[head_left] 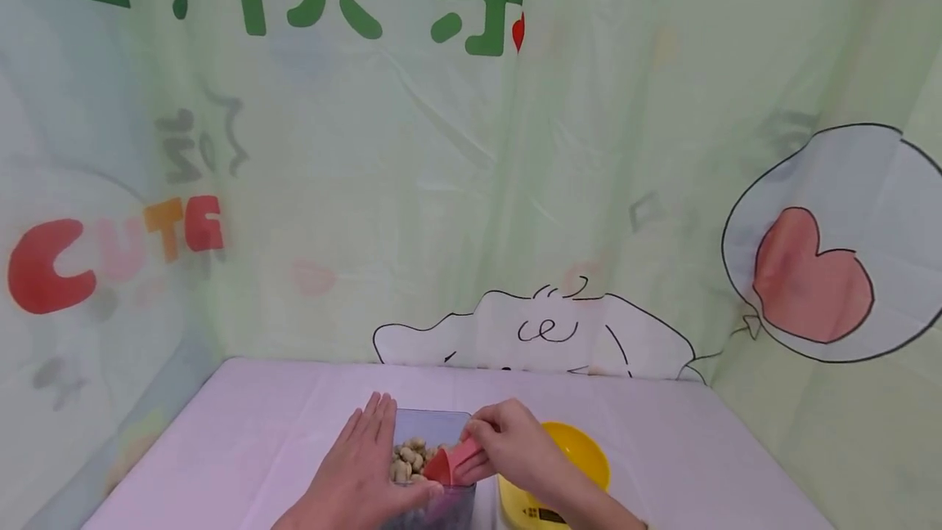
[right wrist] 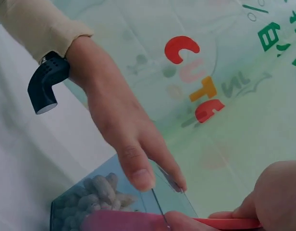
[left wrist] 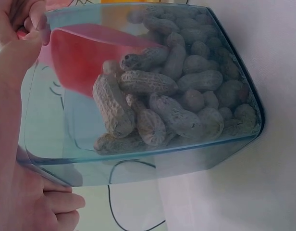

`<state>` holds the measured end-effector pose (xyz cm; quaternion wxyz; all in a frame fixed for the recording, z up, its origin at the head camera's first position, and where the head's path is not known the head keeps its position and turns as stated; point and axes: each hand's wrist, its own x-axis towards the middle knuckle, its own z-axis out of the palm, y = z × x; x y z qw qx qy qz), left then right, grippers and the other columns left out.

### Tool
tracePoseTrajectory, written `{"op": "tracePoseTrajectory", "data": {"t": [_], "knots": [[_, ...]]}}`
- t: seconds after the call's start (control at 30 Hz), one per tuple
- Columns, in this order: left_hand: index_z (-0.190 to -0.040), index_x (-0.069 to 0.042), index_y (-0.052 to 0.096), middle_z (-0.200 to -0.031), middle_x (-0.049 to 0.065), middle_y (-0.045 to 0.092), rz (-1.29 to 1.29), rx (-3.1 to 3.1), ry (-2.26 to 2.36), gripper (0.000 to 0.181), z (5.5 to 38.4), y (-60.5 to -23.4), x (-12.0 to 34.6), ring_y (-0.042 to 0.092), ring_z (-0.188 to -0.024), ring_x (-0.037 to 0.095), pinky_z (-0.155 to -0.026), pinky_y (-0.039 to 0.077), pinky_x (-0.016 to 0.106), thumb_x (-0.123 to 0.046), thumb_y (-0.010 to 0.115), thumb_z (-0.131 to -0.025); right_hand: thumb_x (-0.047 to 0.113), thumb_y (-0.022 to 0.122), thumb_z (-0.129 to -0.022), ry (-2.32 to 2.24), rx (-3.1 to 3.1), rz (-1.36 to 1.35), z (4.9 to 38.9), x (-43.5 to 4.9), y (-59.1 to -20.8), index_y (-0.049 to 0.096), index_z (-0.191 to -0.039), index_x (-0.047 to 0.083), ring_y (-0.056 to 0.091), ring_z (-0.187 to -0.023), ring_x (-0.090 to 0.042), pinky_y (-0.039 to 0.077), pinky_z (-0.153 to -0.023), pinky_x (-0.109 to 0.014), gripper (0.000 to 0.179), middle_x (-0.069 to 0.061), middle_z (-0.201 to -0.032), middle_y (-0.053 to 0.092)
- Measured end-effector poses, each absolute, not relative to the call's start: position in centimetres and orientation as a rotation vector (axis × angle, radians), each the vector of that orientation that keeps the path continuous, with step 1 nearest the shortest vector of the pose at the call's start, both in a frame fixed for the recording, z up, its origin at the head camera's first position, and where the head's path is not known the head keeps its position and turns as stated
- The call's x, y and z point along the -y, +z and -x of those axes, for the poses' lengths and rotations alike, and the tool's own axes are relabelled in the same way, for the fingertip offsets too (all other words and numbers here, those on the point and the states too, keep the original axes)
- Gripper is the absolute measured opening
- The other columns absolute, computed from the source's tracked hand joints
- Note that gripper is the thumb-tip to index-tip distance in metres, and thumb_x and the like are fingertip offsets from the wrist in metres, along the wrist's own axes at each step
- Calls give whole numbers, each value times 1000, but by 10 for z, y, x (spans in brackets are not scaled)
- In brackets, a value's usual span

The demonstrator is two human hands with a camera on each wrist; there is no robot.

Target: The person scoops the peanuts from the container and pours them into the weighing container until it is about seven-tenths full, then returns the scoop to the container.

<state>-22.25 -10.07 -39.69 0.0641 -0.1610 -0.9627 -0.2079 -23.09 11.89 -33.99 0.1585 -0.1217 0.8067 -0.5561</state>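
A clear bluish plastic container (head_left: 434, 417) with unshelled peanuts (left wrist: 148, 82) stands at the table's near middle. My left hand (head_left: 361, 464) rests against its left side with straight fingers, the thumb lying over the near rim. The right hand (head_left: 511, 440) grips the handle of a red scoop (head_left: 440, 467). Inside the container, the scoop (left wrist: 80, 60) dips beside the peanuts, its bowl showing through the clear wall. In the right wrist view, the left hand (right wrist: 131, 122) reaches down to the container's rim, with the pink-red scoop (right wrist: 124, 221) below it.
Right of the container stands a yellow kitchen scale (head_left: 518, 505) with a yellow bowl (head_left: 577, 452) on it, partly behind my right forearm. A pale cloth covers the table (head_left: 294, 399). Printed curtains (head_left: 441, 186) hang along its back and sides.
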Motion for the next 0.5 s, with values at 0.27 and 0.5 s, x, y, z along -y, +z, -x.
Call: {"op": "tracePoseTrajectory", "data": {"t": [0.27,0.5], "knots": [[-154,3,26,-162,20,27,423,2966,-660,129,225,-395,101,19,-153,36,-122,21,59,-91,50,-70,1,50,-100,-1541,-2420,513,227,-115,-338,68,-94,-8,73,-67,-23,62,-64,-33,22,-11,-78,70],[-153,5,27,-161,21,27,425,2975,-683,128,224,-395,101,19,-152,37,-121,20,60,-90,50,-71,3,53,-99,-1421,-2417,470,234,-102,-333,72,-91,-5,74,-66,-23,62,-63,-31,22,-11,-73,71]]}}
